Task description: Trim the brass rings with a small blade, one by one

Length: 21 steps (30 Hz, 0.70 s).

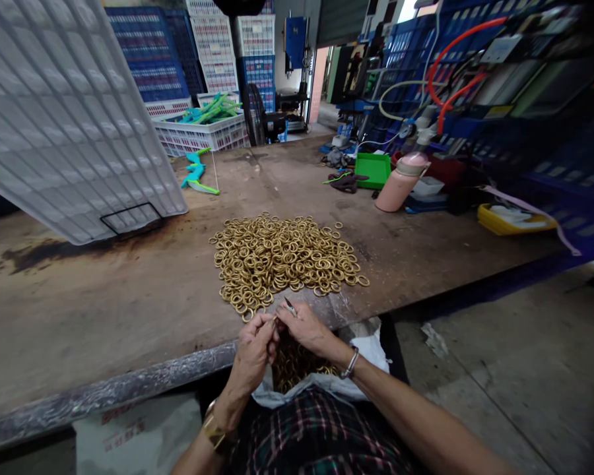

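My left hand [255, 346] is closed in a pinch close to the table's front edge. A gold-coloured bit, apparently one of the rings, shows between its fingertips, mostly hidden. Beside it, almost touching, my right hand [304, 328] is closed around a small knife [290, 307] whose dark pointed blade sticks up past the fingers. Just beyond both hands lies a wide heap of brass-coloured rings [282, 254] on the table [143, 290]. Below my hands, on my lap, a white sack [321, 382] gapes and holds more such rings [297, 366].
A tall grey plastic crate [79, 125] stands tilted at the left. Behind are a toy bow [197, 173] and a white basket [212, 135] of green pieces. At right stand a pink bottle [400, 185], a green tray [373, 170] and a yellow tray [515, 221].
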Available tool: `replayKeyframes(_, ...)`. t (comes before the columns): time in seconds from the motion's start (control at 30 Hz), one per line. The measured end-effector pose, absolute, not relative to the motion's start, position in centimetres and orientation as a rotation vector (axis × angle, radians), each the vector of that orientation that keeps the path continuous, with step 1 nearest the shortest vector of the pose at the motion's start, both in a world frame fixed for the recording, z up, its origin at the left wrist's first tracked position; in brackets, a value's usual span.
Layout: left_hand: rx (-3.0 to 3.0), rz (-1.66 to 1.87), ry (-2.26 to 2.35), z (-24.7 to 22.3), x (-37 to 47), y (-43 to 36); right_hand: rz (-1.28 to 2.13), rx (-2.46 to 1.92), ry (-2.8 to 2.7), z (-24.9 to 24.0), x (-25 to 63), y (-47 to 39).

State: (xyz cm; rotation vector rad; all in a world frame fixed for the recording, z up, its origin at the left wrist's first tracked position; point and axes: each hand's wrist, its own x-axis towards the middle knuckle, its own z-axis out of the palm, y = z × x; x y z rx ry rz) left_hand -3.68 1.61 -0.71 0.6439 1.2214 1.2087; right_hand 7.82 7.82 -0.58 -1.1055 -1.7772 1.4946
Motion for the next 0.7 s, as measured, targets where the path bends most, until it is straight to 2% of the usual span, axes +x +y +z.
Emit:
replayKeyframes(0.37, 0.68, 1.215, 1.25, -1.07, -3.69, 1.17, 1.47, -1.065, -1.825, -0.55, 7.76, 7.82)
replayKeyframes(0.5, 0.653, 1.223, 1.26, -1.04, -3.63, 1.22, 1.278, -1.181, -1.913, -0.71, 7.85, 7.88)
replayKeyframes(0.7, 0.675, 1.244, 1.291, -1.43, -3.8, 1.27, 0.884, -1.179, -2.392, -0.63, 8.37, 7.11)
